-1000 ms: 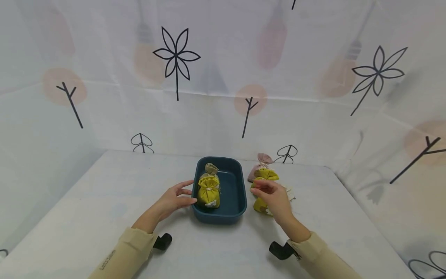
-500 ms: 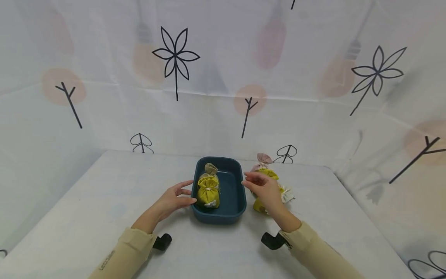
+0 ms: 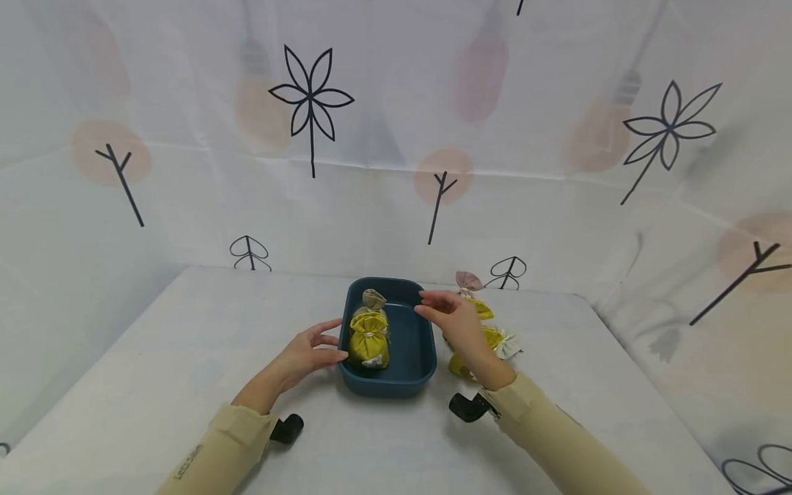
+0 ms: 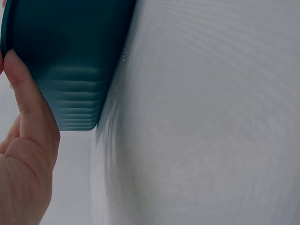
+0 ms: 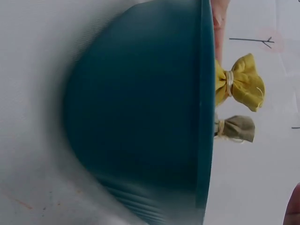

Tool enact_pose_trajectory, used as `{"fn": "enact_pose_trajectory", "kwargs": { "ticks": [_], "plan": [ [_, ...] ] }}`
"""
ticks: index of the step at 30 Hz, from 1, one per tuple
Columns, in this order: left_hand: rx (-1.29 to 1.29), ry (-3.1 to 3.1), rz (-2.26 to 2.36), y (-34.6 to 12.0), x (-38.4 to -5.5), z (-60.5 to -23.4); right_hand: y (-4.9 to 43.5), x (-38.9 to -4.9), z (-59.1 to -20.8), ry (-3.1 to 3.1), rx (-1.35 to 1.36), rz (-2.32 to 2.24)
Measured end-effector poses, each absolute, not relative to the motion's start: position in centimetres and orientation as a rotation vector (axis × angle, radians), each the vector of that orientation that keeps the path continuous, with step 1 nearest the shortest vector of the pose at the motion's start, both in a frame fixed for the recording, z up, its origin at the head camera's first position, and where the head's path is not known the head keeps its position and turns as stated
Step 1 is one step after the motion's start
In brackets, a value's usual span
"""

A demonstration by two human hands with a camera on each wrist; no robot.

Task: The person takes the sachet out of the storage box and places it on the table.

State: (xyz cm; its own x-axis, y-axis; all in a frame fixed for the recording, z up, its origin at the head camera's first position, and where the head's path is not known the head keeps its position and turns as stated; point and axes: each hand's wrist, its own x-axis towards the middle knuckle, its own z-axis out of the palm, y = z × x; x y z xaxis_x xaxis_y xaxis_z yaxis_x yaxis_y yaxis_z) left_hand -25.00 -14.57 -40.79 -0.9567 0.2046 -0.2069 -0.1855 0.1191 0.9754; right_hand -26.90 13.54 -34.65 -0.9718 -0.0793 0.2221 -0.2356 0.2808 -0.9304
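A deep teal box (image 3: 388, 389) stands on the table with two small drawstring pouches in its left half. The nearer is a yellow pouch (image 3: 369, 340); behind it sits a grey-brown pouch (image 3: 373, 300). My left hand (image 3: 309, 352) rests its thumb and fingers against the box's left rim, fingers spread along it. My right hand (image 3: 456, 322) hovers over the box's right rim, thumb and fingers slightly apart and nothing visible between them. In the right wrist view, the box's wall hides most of its inside, and only a fingertip (image 5: 293, 206) of that hand shows.
Several more pouches lie right of the box, partly behind my right hand: a pink pouch (image 3: 468, 282), yellow pouches (image 3: 463, 368) and a white pouch top (image 3: 509, 346). A printed cloth backdrop (image 3: 383, 227) rises behind the white table (image 3: 204, 330).
My right hand has moved left and slightly away from me, from above the right-hand pouches to the box's right rim. The left hand, box and pouches have stayed put.
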Motion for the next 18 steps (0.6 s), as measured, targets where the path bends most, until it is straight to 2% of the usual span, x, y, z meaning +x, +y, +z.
{"fn": "enact_pose_trajectory", "kwargs": {
  "ticks": [10, 18],
  "plan": [
    [0.033, 2.098, 1.925, -14.8, -25.3, -41.2, 12.2, -28.1, -34.3, -2.413, 0.334, 1.777],
    [0.045, 2.088, 1.927, -14.8, -25.2, -41.1, 11.3, -29.1, -33.5, -2.468, 0.261, 1.803]
  ]
}}
